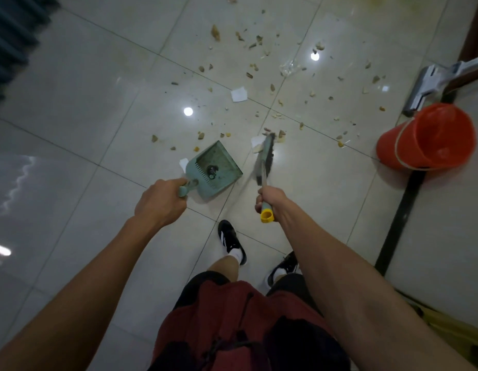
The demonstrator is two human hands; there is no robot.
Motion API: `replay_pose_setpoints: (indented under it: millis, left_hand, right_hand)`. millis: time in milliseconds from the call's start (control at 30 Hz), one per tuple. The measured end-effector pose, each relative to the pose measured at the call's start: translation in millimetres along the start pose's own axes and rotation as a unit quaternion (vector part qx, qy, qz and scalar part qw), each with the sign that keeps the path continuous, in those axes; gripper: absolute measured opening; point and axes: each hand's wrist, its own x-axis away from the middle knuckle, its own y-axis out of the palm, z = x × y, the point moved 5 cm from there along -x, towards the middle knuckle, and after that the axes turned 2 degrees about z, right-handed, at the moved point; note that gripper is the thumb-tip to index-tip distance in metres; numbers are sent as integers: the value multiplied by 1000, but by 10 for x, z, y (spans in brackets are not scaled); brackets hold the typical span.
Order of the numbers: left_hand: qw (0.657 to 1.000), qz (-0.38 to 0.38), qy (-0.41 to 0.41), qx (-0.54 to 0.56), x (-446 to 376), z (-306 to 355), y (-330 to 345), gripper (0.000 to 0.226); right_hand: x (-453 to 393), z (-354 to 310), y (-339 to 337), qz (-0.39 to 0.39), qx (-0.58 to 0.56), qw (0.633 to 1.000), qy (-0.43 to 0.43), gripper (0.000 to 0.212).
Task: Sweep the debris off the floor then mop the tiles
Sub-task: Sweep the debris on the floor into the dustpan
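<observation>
Fingers of left hand [159, 200] grip the handle of green plastic dustpan [215, 169] on pale tiled floor [98, 97], right hand [270, 200] holds grey hand brush [264, 159] just right of it, brown crumb debris [272, 76] scattered far

You have one green dustpan [215, 168], one hand brush [264, 160] with a yellow-capped handle, one orange bucket [426, 137] and one grey mop head [425, 85]. Three white paper scraps [238, 94] show on the floor tiles [85, 84]. Crumbs of debris [215, 32] lie scattered by the dozens, too many to count. Two shoes [230, 241] show below.
</observation>
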Motion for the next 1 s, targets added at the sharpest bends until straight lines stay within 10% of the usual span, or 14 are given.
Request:
replay_pose_setpoints:
  millis: [1000]
  left_hand:
    - [936, 143, -294, 130, 1549, 760, 770, 14]
  right_hand:
    - [531, -556, -876, -222, 359, 901, -97, 14]
